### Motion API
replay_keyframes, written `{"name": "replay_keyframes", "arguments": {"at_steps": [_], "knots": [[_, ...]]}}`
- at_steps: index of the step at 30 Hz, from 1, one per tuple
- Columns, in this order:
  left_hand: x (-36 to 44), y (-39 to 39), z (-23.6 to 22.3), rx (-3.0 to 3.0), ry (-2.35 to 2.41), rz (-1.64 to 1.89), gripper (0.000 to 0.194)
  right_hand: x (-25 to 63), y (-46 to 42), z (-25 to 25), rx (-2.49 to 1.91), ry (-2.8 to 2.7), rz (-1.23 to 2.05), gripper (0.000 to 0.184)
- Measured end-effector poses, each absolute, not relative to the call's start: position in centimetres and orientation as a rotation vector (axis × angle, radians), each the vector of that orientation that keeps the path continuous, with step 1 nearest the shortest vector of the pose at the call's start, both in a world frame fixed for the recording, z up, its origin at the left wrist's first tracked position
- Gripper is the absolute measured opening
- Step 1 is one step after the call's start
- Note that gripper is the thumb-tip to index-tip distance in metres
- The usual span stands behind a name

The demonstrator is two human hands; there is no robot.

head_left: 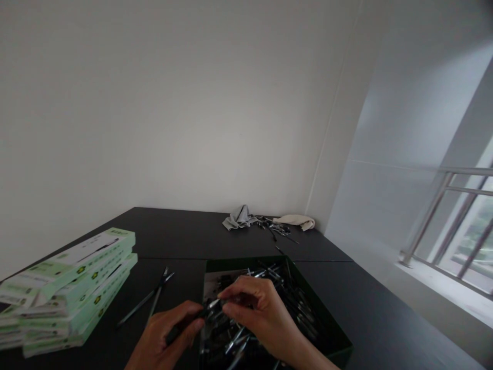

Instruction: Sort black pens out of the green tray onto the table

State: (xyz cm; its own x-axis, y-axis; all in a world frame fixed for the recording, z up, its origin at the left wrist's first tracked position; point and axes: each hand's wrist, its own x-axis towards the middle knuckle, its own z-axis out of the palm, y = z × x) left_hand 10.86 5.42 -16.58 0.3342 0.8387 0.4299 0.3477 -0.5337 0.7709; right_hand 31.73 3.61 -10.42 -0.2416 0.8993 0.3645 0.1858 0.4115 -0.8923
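My left hand (pixel 165 334) is closed around the dark barrel of a pen (pixel 192 319) at the bottom centre of the head view. My right hand (pixel 256 311) pinches the silver tip end of the same pen, just to the right. Both hands hover over the near left corner of a dark green box (pixel 331 329) holding several black-and-silver pens (pixel 285 298). Two loose pens (pixel 154 297) lie on the black table (pixel 173 236) left of the box.
A stack of light green and white flat boxes (pixel 69 288) sits at the left table edge. Far back lie a grey cloth (pixel 239 218), more scattered pens (pixel 278 229) and a beige cloth (pixel 297 221). White walls meet behind; a railed window (pixel 458 226) is at right.
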Motion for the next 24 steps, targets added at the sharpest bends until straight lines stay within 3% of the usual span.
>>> {"name": "replay_keyframes", "arguments": {"at_steps": [10, 15, 24], "knots": [[10.7, 5.3, -16.0, 2.188, 1.072, 1.176, 0.014, 32.4, 3.2, -8.7, -1.036, -1.805, 0.936, 0.009], [11.0, 5.2, -16.2, 2.164, 1.044, 1.005, 0.020, 32.6, 3.2, -8.7, -1.085, -1.862, 0.944, 0.008], [11.1, 5.0, -15.8, 2.121, 1.050, 1.032, 0.026, 32.3, 3.6, -9.0, -0.986, -1.738, 1.080, 0.012]]}}
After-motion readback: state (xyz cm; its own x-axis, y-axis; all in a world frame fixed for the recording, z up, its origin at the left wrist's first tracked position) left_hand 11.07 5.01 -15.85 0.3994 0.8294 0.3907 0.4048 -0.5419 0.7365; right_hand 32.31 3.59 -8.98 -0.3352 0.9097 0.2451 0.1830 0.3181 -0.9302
